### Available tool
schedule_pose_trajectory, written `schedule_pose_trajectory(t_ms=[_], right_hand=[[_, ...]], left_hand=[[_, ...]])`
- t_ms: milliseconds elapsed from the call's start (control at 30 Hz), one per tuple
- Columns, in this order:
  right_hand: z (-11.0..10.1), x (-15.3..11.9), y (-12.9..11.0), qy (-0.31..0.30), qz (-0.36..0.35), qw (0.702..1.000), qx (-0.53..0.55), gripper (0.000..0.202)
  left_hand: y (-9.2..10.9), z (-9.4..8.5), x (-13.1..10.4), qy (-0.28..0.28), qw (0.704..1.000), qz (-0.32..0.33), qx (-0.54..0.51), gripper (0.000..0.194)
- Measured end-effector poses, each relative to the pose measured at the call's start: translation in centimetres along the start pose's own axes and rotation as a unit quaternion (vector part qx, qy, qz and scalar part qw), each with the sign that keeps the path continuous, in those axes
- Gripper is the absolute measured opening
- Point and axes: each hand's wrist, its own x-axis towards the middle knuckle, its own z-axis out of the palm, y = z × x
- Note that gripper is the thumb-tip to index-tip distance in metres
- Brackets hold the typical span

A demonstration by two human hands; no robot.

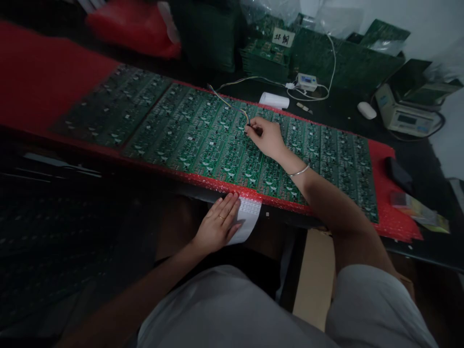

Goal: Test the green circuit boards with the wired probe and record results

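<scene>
Circuit boards [224, 140] semi-gloss, rough with small components; red sheet [389, 220] shiny, bumpy plastic; label strip [249, 220] smooth white paper; bracelet [299, 171] polished metal; shirt [224, 304] matt cloth; box [314, 275] matt cardboard; mouse [367, 110] smooth plastic; bags [340, 19] clear, crinkled plastic.

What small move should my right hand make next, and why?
Perhaps lower the cable end to the circuit boards: your right hand pinches it over them, with contact unclear, while your left hand lies at the white sheet.
</scene>
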Motion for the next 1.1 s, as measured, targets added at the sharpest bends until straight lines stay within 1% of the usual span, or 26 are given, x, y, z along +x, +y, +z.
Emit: schedule_pose_trajectory(t_ms=[167, 400, 600, 767, 833, 900, 1000, 1100], right_hand=[[0.1, -0.1, 0.1, 0.001, -0.012, 0.999, -0.044, 0.015], [0.1, -0.2, -0.2, -0.003, -0.026, 0.998, -0.049, 0.013], [0.0, -0.3, -0.3, -0.002, -0.037, 0.998, -0.055, 0.014], [0.0, -0.3, -0.1, -0.011, -0.040, 0.997, -0.064, 0.012], [0.1, -0.3, 0.0, -0.011, -0.041, 0.997, -0.064, 0.011], [0.2, -0.3, 0.2, -0.009, -0.040, 0.997, -0.060, 0.011], [0.4, -0.3, 0.5, -0.003, -0.039, 0.998, -0.056, 0.013], [0.6, -0.3, 0.9, 0.004, -0.045, 0.998, -0.054, 0.018]], left_hand=[[0.2, 0.1, -0.1, 0.006, 1.000, -0.006, -0.005, 0.075], [0.7, 0.1, -0.5, 0.005, 1.000, -0.016, -0.010, 0.076], [0.6, -0.5, -0.1, 0.021, 0.999, -0.019, -0.031, 0.072], [0.4, -1.1, 0.6, 0.063, 0.994, -0.034, -0.085, 0.063], [0.3, -1.3, 0.9, 0.084, 0.990, -0.048, -0.106, 0.054], [0.1, -1.5, 1.2, 0.101, 0.986, -0.059, -0.118, 0.041], [-0.3, -1.4, 1.7, 0.105, 0.984, -0.050, -0.135, 0.027], [-0.9, -1.1, 2.2, 0.097, 0.983, -0.028, -0.156, 0.023]])
